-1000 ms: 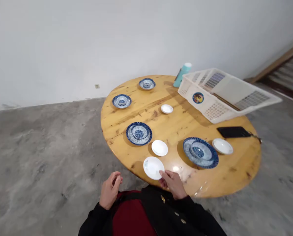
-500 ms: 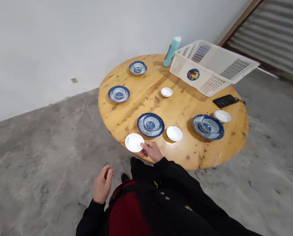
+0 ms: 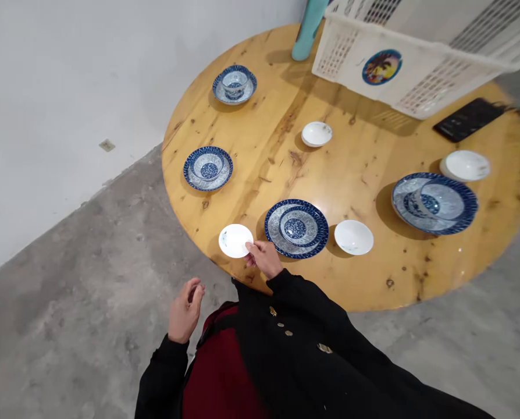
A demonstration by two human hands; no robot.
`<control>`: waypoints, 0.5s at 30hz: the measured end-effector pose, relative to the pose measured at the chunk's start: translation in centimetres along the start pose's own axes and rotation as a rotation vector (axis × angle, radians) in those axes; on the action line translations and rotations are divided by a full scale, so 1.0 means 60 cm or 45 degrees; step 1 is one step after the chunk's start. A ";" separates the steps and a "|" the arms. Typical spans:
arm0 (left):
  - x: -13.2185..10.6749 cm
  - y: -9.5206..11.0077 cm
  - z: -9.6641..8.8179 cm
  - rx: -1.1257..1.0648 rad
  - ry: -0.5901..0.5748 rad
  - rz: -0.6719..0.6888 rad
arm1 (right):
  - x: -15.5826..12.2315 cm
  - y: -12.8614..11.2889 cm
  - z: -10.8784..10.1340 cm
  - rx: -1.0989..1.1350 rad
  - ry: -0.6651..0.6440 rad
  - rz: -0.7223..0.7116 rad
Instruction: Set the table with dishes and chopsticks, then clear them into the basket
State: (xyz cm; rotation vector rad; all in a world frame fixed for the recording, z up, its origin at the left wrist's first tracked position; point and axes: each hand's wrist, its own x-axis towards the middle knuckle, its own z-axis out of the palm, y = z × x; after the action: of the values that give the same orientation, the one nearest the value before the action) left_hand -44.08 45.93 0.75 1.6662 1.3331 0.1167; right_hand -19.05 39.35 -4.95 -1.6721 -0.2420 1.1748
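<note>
My right hand [image 3: 263, 258] pinches the rim of a small white dish [image 3: 234, 240] between thumb and fingers, holding it over the near left edge of the round wooden table [image 3: 251, 201]. Just right of that hand, a blue-and-white plate [image 3: 274, 235] carries a matching bowl [image 3: 298, 226]. Beyond it is a white bowl [image 3: 354, 237]. Off the table, in front of my body, my left hand [image 3: 185, 309] hangs with nothing in it; its fingers are loosely curled, the thumb apart from them.
Two more plates with bowls stand on the left, a near one [image 3: 207, 181] and a far one [image 3: 234, 96]. Another plate [image 3: 465, 218] with a bowl sits right, beside a white bowl [image 3: 466, 165]. A small white bowl [image 3: 316, 134], phone [image 3: 468, 119], plastic basket [image 3: 347, 58] and turquoise bottle [image 3: 307, 32] lie farther back.
My view has come closer to the table and shifted left, so the tableware looks larger. My right hand still holds the dish, now farther left of the nearest plate. My left hand has hardly moved.
</note>
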 end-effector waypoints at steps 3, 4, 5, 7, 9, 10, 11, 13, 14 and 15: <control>0.066 0.032 -0.021 0.021 -0.039 0.060 | 0.031 -0.004 0.025 0.038 0.067 -0.027; 0.085 0.042 -0.022 0.029 -0.066 0.089 | 0.042 -0.007 0.029 0.040 0.107 -0.039; 0.102 0.051 -0.022 0.040 -0.099 0.117 | 0.053 -0.011 0.031 0.038 0.152 -0.046; 0.130 0.069 -0.019 0.064 -0.163 0.167 | 0.076 -0.020 0.033 0.027 0.241 -0.047; 0.153 0.085 -0.014 0.062 -0.224 0.201 | 0.097 -0.028 0.035 0.015 0.327 -0.042; 0.164 0.091 -0.012 0.052 -0.256 0.212 | 0.106 -0.032 0.038 0.014 0.371 -0.042; 0.175 0.096 -0.011 0.044 -0.292 0.226 | 0.115 -0.036 0.042 0.016 0.411 -0.045; 0.199 0.104 -0.014 0.046 -0.378 0.269 | 0.130 -0.043 0.052 0.045 0.485 -0.052; 0.214 0.105 -0.019 0.055 -0.419 0.293 | 0.136 -0.046 0.059 0.071 0.516 -0.054; 0.231 0.106 -0.026 0.066 -0.457 0.313 | 0.142 -0.049 0.066 0.105 0.544 -0.054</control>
State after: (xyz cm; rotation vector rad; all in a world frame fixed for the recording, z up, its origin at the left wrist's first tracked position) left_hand -35.01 58.24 -0.29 1.7910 0.8683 -0.0724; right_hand -16.81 48.62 -7.42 -1.7887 0.0385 0.7610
